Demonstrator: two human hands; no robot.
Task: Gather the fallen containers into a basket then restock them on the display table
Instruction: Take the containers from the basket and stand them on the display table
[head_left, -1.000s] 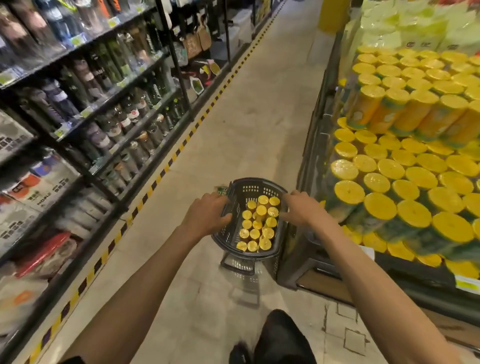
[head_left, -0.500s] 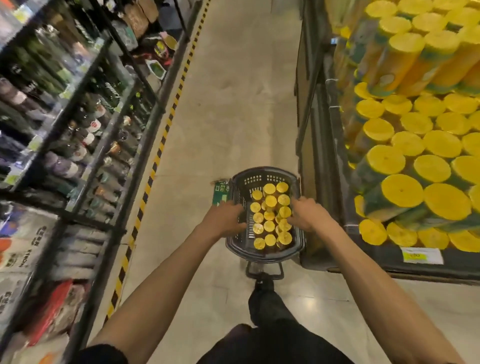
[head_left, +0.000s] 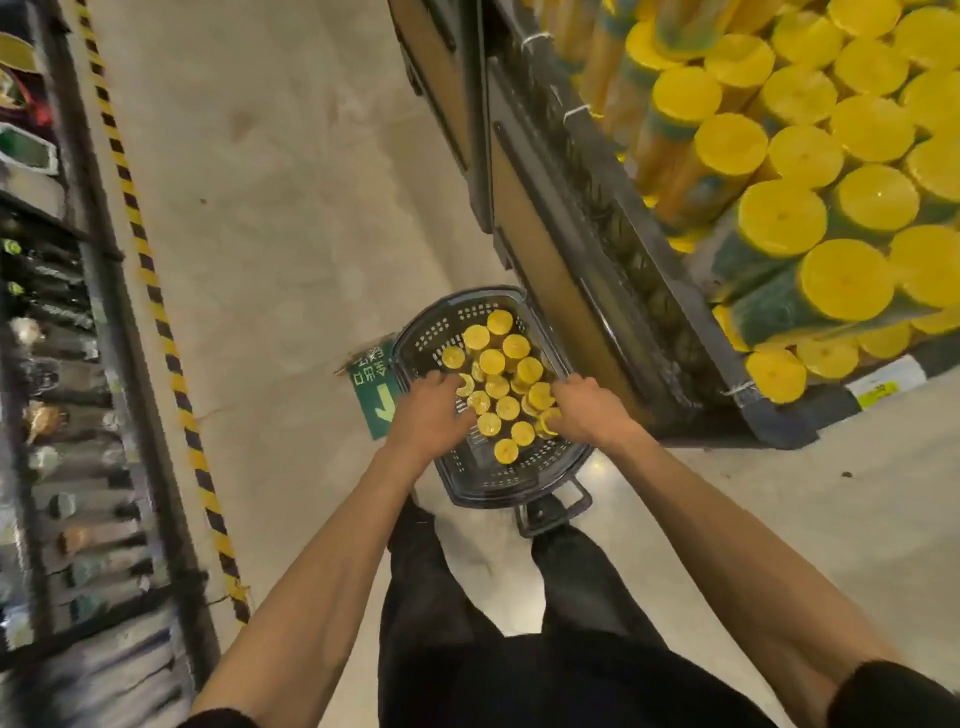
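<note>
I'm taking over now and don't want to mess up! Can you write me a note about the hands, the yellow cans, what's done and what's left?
Left hand and right hand: both down among the cans in the basket; cannot tell if either grips one.
Basket: at the person's feet, beside the display table, holding many upright cans.
Done: gathering, it seems; no cans lie on the floor in view.
Left: restock them on the table.

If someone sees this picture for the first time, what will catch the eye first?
The wall of stacked containers with bright yellow lids on the display table at the right. Then the dark basket on the floor at centre, holding upright yellow-lidded containers, with the left hand and right hand reaching in among them.
</note>
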